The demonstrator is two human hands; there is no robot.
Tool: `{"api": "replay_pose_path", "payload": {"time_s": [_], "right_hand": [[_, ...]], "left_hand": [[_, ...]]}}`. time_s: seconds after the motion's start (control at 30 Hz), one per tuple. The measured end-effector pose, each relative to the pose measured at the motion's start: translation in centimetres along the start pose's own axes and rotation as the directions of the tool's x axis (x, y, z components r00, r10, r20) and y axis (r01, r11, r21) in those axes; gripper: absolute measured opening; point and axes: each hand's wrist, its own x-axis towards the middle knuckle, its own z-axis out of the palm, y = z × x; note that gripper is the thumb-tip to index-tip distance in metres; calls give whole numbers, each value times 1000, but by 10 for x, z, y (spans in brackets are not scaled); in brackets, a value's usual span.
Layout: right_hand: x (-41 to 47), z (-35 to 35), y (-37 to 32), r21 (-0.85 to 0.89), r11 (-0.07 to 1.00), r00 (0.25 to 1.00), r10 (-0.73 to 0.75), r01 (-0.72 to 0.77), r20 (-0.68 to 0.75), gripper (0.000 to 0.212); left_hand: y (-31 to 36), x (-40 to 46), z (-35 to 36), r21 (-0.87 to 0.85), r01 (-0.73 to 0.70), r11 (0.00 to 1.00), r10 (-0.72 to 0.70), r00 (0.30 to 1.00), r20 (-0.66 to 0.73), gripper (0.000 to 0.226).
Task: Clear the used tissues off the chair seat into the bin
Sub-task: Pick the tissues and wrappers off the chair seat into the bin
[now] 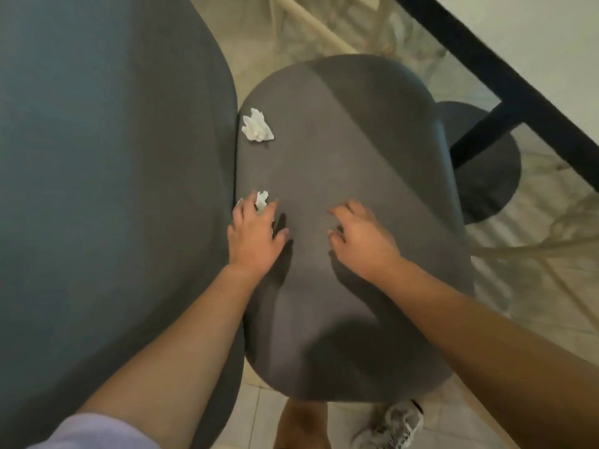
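A grey chair seat [350, 176] fills the middle of the view. One crumpled white tissue [256, 126] lies at the seat's far left edge, against the backrest. A second, smaller tissue [261, 199] lies nearer, and the fingers of my left hand [254, 236] curl round it with white showing between them. My right hand [363, 239] hovers over the middle of the seat with its fingers loosely curled and nothing in it. No bin is in view.
The dark grey chair back [107, 176] rises along the left. A glass table with a black frame [518, 89] overhangs the top right, above a round dark pedestal base [486, 176]. Marble floor tiles and my shoe [392, 426] show below.
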Motion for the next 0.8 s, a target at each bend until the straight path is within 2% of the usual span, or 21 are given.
{"api": "replay_pose_path", "payload": {"time_s": [0.17, 0.27, 0.4, 0.5, 0.6, 0.67, 0.73, 0.8], "right_hand": [[63, 7, -21, -49, 996, 997, -69, 71, 42, 38], [96, 12, -32, -75, 991, 992, -105, 110, 70, 42], [131, 19, -43, -87, 984, 984, -149, 158, 101, 47], [154, 23, -51, -77, 977, 976, -189, 198, 108, 51], [176, 28, -60, -92, 964, 968, -242, 248, 66, 51], [191, 32, -65, -140, 947, 958, -288, 287, 20, 51], [204, 36, -70, -184, 935, 950, -311, 304, -10, 50], [217, 39, -75, -195, 933, 950, -311, 301, -22, 48]], "left_hand": [[-20, 45, 11, 91, 34, 995, -51, 981, 187, 68], [-27, 63, 17, -18, 70, 997, -63, 966, 250, 54], [-34, 87, 17, -187, 23, 982, 0, 993, 120, 34], [-33, 98, 16, -218, -49, 975, 59, 998, 39, 26], [-33, 100, 25, -227, -115, 967, 111, 993, -32, 31], [-36, 100, 32, -279, -104, 955, 86, 993, -78, 34], [-38, 101, 34, -309, -75, 948, 55, 996, -74, 28], [-38, 103, 35, -318, -48, 947, 37, 999, -40, 32]]}}
